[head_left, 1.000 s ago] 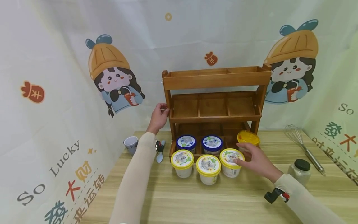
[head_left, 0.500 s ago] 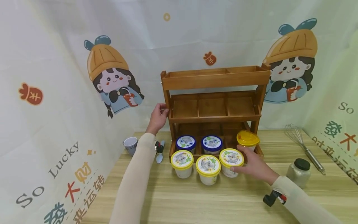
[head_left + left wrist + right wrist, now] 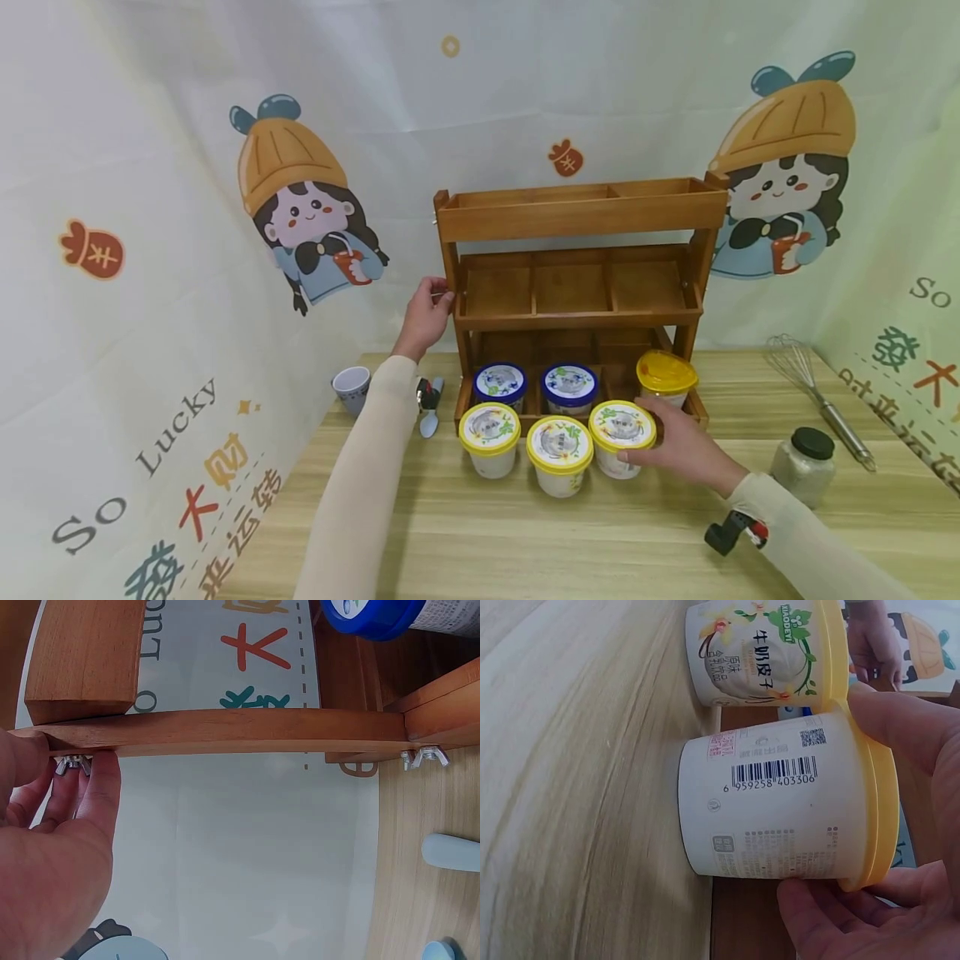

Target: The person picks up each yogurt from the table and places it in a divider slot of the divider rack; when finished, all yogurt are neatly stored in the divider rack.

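My right hand (image 3: 686,446) grips the rightmost yellow-lidded yogurt tub (image 3: 622,427), thumb on the near side of its rim and fingers behind. In the right wrist view, the barcode side of this tub (image 3: 772,802) faces the camera, its base close to the tabletop. Two matching yellow-lidded tubs, one at left (image 3: 489,430) and one in the middle (image 3: 559,443), stand beside it. My left hand (image 3: 426,315) holds the left post of the wooden rack (image 3: 577,319); in the left wrist view its fingers (image 3: 101,791) lie around a wing nut (image 3: 73,762).
Two blue-lidded tubs (image 3: 500,382) and a container with an orange-yellow lid (image 3: 666,373) sit on the rack's bottom tier. A cup (image 3: 351,388) and spoon (image 3: 429,421) are at left. On the right are a lidded jar (image 3: 804,467) and a whisk (image 3: 836,421).
My right hand has come down from above the right yellow-lidded tub to grip its side. The left hand stays on the rack post.
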### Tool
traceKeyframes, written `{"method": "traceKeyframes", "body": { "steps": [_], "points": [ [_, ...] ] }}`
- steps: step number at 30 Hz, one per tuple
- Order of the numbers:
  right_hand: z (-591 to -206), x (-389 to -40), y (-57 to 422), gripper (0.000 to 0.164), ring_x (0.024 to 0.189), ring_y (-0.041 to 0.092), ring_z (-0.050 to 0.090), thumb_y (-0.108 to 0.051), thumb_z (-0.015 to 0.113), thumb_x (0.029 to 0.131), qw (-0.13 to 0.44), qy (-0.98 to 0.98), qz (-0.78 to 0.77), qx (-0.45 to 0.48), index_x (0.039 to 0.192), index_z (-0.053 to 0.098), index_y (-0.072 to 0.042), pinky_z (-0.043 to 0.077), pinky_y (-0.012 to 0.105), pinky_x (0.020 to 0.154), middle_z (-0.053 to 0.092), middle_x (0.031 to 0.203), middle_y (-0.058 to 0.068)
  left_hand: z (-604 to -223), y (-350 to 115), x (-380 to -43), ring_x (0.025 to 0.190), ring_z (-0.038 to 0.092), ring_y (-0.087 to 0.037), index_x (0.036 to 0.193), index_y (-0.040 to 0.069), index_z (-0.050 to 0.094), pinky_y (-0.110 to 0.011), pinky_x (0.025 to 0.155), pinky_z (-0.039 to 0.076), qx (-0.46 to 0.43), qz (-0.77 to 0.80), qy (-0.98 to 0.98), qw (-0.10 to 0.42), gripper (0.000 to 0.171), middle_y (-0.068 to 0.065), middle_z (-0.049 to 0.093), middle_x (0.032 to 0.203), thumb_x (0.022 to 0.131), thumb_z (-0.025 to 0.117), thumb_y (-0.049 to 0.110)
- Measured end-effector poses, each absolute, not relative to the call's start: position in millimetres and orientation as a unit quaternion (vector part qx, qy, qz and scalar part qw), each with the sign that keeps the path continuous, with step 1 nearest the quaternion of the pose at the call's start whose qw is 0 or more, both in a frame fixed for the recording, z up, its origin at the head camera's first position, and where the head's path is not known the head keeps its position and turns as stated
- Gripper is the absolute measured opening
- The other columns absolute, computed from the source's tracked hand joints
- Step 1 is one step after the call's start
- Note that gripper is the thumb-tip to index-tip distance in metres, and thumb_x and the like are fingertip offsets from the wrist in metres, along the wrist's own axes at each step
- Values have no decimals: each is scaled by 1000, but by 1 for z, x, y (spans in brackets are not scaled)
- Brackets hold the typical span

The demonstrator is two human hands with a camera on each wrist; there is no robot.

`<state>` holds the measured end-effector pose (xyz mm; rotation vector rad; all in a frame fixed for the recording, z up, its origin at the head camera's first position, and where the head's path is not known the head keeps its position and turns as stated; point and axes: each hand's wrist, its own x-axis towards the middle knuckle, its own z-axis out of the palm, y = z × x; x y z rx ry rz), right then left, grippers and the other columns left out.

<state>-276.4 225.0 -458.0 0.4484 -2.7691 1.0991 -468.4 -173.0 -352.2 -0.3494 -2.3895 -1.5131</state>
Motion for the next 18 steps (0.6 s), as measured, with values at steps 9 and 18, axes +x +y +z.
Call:
{"method": "traceKeyframes", "body": {
  "steps": [9, 18],
  "points": [
    [-450, -274, 227, 103, 141, 55, 48, -46, 92, 79, 53, -920, 367, 124, 152, 45, 8, 37, 75, 116, 48, 155, 34, -352, -173, -467, 136, 57, -37, 142, 1, 49, -50, 113, 52, -124, -526, -829, 146, 33, -21, 56, 143, 112, 50, 15],
    [-438, -274, 234, 99, 124, 43, 61, -42, 94, 78, 62, -909, 395, 120, 150, 46, 5, 54, 63, 105, 58, 144, 30, -351, -172, -466, 136, 57, -37, 141, 1, 49, -50, 113, 52, -121, -521, -832, 148, 32, -21, 57, 142, 112, 50, 15]
  ]
}}
